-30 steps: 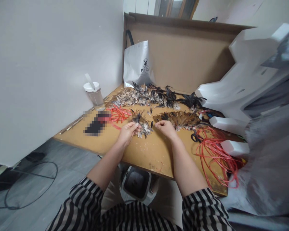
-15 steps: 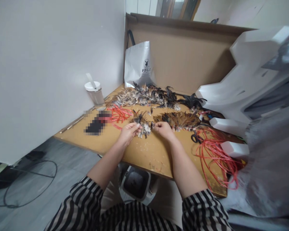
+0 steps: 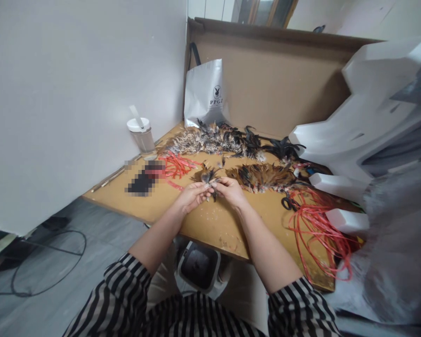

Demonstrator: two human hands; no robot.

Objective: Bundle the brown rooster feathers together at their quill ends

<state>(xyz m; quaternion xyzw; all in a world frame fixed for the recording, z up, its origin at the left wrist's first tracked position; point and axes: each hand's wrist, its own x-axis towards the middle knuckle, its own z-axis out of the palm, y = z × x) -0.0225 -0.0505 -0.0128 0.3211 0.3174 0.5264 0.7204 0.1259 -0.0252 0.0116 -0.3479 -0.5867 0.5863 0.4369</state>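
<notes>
My left hand [image 3: 193, 194] pinches a small bunch of feathers [image 3: 207, 175], brown and dark at the tips, above the middle of the table. Right beside it, my right hand [image 3: 230, 189] is closed on the same bunch, thumb and fingers together. The fingertips of both hands meet at the base of the feathers, which they partly hide. Just beyond my right hand lies a row of brown feathers [image 3: 266, 176]. Farther back, a long heap of mixed pale, brown and black feathers [image 3: 214, 140] stretches across the table.
Red plastic strips [image 3: 315, 224] hang over the right edge, with black scissors [image 3: 287, 202] beside them. More red strips [image 3: 178, 164] lie left. A lidded cup [image 3: 142, 138] and silver bag [image 3: 205, 93] stand behind. White foam [image 3: 368, 93] borders the right; a bin [image 3: 199, 267] sits below.
My right hand has moved left to meet my left hand at the feather bunch. The bunch is now gripped between both hands. The view has shifted slightly.
</notes>
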